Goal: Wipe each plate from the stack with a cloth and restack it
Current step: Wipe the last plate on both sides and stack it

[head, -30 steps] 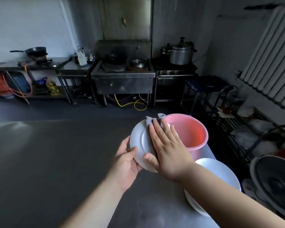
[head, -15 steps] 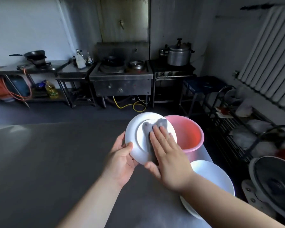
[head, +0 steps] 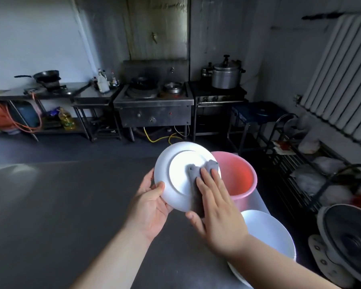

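The left hand grips the white plate by its lower-left rim, thumb curled over the edge and fingers behind, holding it tilted in the air above the dark steel table. The right hand lies flat with straight fingers, pressing the grey cloth against the plate's right side; the cloth reaches past the lower rim. Just behind the plate's right edge stands a pink bucket, close enough that the two overlap in view. The stack of plates sits near the table's right edge, partly under the right forearm. To the left the tabletop stretches wide. A fan stands beyond the table's right edge.
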Demonstrator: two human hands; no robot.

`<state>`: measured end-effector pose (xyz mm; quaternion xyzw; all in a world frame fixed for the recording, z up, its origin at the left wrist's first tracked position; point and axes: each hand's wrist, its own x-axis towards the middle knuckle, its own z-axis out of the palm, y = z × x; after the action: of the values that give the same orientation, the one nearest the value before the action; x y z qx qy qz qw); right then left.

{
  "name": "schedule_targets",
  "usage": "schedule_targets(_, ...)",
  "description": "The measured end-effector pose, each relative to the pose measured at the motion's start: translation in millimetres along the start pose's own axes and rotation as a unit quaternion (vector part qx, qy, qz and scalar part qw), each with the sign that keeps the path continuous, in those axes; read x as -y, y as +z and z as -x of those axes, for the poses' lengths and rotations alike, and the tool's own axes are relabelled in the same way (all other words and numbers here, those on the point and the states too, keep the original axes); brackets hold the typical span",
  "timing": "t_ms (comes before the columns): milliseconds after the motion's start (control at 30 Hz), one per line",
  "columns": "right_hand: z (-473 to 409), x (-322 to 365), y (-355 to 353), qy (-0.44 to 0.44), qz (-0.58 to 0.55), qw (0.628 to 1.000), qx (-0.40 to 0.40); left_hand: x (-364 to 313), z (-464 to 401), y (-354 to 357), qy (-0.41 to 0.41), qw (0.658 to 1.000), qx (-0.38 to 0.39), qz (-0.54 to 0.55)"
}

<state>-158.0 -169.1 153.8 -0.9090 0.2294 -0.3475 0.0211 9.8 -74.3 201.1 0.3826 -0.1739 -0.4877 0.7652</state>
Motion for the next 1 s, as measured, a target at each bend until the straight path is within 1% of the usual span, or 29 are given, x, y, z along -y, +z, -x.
schedule_targets(33, -3.1, -2.9, -1.2, 0.014, -0.002, 1.000, -0.004, 0.7, 1.3, 0.5, -0.004, 1.000, 0.000, -0.002)
schedule_targets(100, -21.1, -12.2, -8.7, 0.069, -0.023, 0.997, -0.010, 2.4, 4.0, 1.6, -0.011, 1.000, 0.004, -0.007)
schedule_targets(167, -45.1, -21.5, -21.4, 0.107, -0.064, 0.992, 0.006, 0.6, 5.6, 2.6, -0.012, 1.000, 0.016, -0.010)
schedule_targets(300, -84.5, -44.7, -49.4, 0.058, -0.123, 0.989, 0.054, -8.8, 7.4, 2.3, -0.014, 0.999, 0.030, -0.026)
schedule_targets(333, -87.2, -48.2, -53.8, 0.053, -0.137, 0.988, 0.056, -10.7, 7.7, 1.8, -0.010, 0.999, 0.028, -0.022)
schedule_targets(400, -77.4, -45.4, -53.0, 0.052, -0.162, 0.985, 0.029, -14.4, 7.2, 2.2, 0.002, 1.000, 0.022, -0.004)
schedule_targets(467, -49.0, -30.6, -38.6, 0.075, -0.172, 0.982, -0.008, -17.0, 5.7, 3.5, 0.016, 1.000, 0.018, 0.019)
schedule_targets(567, -11.5, -4.4, -18.4, 0.095, -0.195, 0.976, -0.019, -16.7, 4.8, 3.4, 0.019, 0.999, 0.004, 0.029)
schedule_targets(700, -48.6, -11.5, -31.6, 0.142, -0.183, 0.972, -0.033, -13.7, 8.6, 5.4, 0.017, 1.000, 0.010, 0.014)
schedule_targets(800, -71.8, -20.3, -41.3, 0.149, -0.200, 0.967, -0.054, -12.6, 8.7, 11.8, 0.023, 0.999, 0.012, 0.025)
schedule_targets(900, -47.4, 0.2, -28.8, 0.199, -0.247, 0.944, -0.088, -9.9, 8.2, 17.6, 0.029, 0.998, 0.017, 0.046)
schedule_targets(1000, -25.1, 16.5, -21.4, 0.242, -0.297, 0.914, -0.137, -5.4, 11.4, 19.0, 0.017, 0.999, 0.046, 0.013)
